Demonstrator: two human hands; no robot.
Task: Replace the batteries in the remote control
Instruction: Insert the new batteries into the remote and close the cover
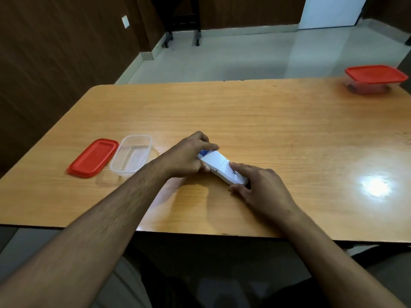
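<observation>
A white remote control [222, 166] lies back side up on the wooden table [266, 130], slanting from upper left to lower right. Its far end carries a blue patch. My left hand [189, 156] grips that far end with curled fingers. At the near end, my right hand [260, 187] holds the remote between thumb and fingers, with the index finger laid on its back. No loose battery shows.
An open clear plastic container [131, 155] stands left of the hands, its red lid [93, 157] lying beside it. A second container with a red lid [375, 78] sits at the table's far right corner. The table's near edge runs below my forearms.
</observation>
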